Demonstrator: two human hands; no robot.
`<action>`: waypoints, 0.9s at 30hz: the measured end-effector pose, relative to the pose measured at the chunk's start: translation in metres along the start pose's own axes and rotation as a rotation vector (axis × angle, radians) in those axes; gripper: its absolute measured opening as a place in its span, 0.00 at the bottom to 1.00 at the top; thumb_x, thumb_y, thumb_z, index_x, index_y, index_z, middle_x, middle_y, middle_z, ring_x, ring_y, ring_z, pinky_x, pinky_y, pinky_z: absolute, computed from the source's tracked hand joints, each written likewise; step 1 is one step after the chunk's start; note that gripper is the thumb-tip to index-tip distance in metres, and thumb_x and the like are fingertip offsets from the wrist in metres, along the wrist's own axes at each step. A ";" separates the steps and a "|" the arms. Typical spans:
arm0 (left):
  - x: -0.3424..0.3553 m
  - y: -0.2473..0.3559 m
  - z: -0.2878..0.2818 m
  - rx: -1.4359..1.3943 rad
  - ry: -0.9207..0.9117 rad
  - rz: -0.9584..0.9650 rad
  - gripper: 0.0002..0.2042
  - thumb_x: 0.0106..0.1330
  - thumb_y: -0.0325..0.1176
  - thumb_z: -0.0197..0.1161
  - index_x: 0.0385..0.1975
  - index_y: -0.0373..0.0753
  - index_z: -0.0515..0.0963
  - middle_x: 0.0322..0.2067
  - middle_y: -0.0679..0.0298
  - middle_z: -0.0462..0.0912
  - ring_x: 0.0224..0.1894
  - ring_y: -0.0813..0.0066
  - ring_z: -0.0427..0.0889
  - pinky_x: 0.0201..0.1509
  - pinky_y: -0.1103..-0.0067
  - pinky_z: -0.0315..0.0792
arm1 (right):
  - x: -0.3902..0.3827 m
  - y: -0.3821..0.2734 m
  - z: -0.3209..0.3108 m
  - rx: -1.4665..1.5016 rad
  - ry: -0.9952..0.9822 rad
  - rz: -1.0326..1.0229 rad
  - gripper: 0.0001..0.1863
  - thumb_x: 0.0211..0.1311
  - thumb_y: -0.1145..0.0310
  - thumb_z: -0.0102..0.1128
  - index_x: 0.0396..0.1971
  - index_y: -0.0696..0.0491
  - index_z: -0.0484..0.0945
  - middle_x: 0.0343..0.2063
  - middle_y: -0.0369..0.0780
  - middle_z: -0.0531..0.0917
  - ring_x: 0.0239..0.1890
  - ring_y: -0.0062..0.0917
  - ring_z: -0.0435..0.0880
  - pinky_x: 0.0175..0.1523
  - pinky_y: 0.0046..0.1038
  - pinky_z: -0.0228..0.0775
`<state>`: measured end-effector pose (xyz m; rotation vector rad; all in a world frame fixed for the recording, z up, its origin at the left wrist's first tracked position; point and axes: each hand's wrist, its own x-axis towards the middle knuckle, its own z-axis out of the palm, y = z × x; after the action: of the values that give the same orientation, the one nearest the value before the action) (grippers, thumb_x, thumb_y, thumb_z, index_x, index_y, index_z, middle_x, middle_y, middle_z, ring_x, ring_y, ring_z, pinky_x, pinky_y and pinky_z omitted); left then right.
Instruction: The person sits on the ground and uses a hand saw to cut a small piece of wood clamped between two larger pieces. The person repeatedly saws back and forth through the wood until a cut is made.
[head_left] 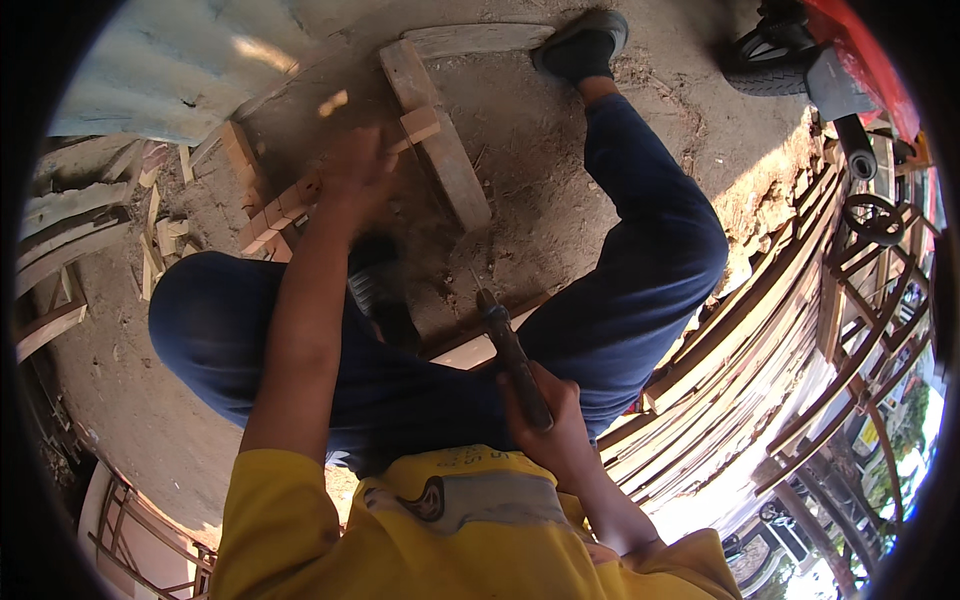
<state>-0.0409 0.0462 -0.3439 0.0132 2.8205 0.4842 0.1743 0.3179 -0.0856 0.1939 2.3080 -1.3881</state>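
Note:
My right hand (555, 405) is closed around the dark handle of a slim hand tool (513, 350) over my lap. Its thin metal tip points forward and down; the exact kind is unclear, though it resembles a chisel. My left hand (357, 165) reaches forward and is smeared by motion, so its fingers cannot be read. It is over a wooden bar (275, 220) with cuts or marks across it. The bar seems to run under that hand to a block-like end (420, 123) on a thick plank (450, 165).
Another timber (240, 155) lies under the bar's left end. Wood offcuts (160, 230) are scattered at left. A board (478, 39) lies beyond the plank, near my shoe (585, 47). Long stacked wood strips (740, 350) line the right side, with a wheel (765, 75) at far right.

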 end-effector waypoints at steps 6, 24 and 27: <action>-0.005 0.015 -0.023 -0.020 -0.028 -0.012 0.19 0.53 0.42 0.66 0.39 0.35 0.76 0.36 0.46 0.82 0.41 0.46 0.81 0.46 0.59 0.74 | 0.043 0.010 0.019 -0.003 0.002 -0.071 0.06 0.61 0.73 0.58 0.29 0.61 0.76 0.13 0.44 0.74 0.15 0.19 0.74 0.23 0.27 0.65; -0.001 -0.007 -0.005 0.059 -0.021 0.020 0.26 0.52 0.47 0.68 0.47 0.38 0.73 0.34 0.48 0.83 0.39 0.48 0.82 0.43 0.59 0.76 | 0.026 0.004 -0.009 0.062 -0.016 -0.010 0.04 0.57 0.77 0.58 0.31 0.62 0.76 0.14 0.45 0.76 0.16 0.26 0.80 0.22 0.27 0.65; 0.000 0.005 -0.012 0.044 -0.063 0.031 0.26 0.51 0.46 0.68 0.46 0.37 0.73 0.33 0.49 0.83 0.38 0.47 0.82 0.41 0.59 0.76 | 0.056 0.014 0.009 0.052 -0.004 -0.076 0.02 0.58 0.78 0.58 0.30 0.61 0.76 0.12 0.42 0.75 0.16 0.19 0.78 0.21 0.25 0.64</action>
<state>-0.0445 0.0471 -0.3317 0.0799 2.7723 0.4216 0.1315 0.3114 -0.1251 0.1208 2.2995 -1.4851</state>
